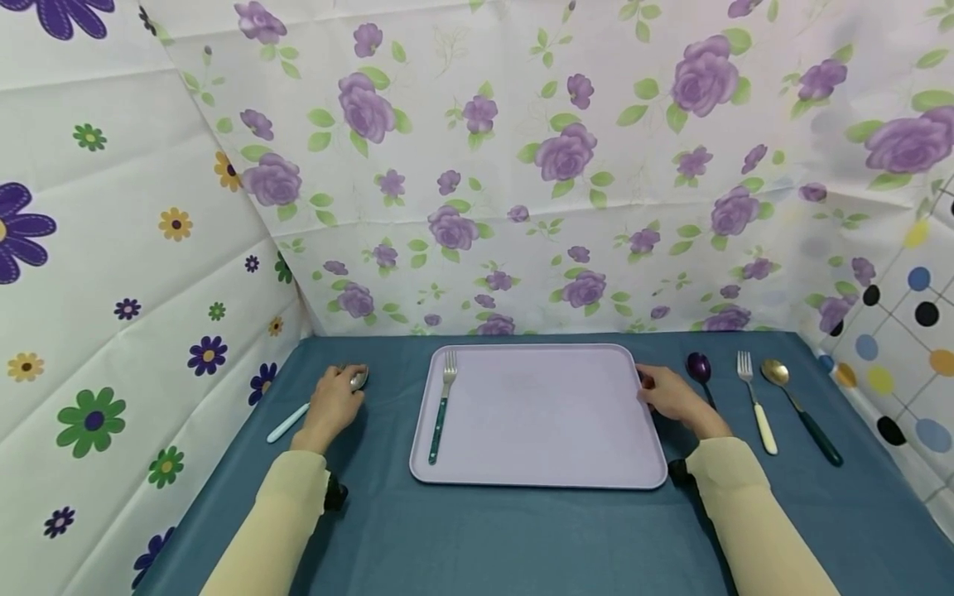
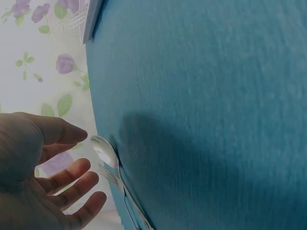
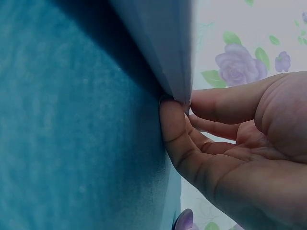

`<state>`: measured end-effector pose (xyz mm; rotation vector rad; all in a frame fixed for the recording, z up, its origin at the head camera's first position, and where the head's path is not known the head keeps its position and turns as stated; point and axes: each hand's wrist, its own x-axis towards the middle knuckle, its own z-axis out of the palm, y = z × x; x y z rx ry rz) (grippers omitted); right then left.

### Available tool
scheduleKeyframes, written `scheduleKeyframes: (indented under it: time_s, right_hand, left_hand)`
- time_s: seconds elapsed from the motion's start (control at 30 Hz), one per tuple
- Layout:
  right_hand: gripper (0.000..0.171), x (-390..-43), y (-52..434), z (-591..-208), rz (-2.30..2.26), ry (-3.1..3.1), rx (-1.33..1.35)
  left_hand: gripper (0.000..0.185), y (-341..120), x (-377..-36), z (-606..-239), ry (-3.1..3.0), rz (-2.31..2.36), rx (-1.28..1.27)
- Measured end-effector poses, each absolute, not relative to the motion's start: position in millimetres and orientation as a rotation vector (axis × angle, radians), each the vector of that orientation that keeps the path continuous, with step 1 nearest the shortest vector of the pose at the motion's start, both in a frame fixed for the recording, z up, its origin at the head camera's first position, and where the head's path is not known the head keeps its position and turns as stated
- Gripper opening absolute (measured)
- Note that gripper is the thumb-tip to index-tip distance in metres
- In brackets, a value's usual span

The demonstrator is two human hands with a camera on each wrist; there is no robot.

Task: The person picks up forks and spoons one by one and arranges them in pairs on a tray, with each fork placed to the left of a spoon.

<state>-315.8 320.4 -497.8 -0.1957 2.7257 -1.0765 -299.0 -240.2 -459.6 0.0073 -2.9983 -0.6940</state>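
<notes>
A pale lilac tray lies on the table, bearing a fork with a dark green handle near its left side. My right hand pinches the tray's right edge between thumb and fingers, as the right wrist view shows. To the left of the tray, my left hand is above a spoon, its fingers loosely bent and apart from it. Beside that spoon a second fork shows its tines in the left wrist view. A pale blue handle sticks out past the left hand; most of both pieces is hidden in the head view.
Right of the tray lie a dark purple spoon, a cream-handled fork and a gold spoon with a green handle. A blue-grey cloth covers the table. Flowered sheets hang behind and at the left.
</notes>
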Motion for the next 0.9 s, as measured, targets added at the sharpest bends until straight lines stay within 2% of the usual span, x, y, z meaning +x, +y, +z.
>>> scheduleKeyframes:
  time_s: [0.9]
  right_hand:
    - [0.058,-315,320,-496,-1.071,2.712,-0.186]
  left_hand:
    - [0.046,-265,-297,-466,-3.125,-0.594,0.059]
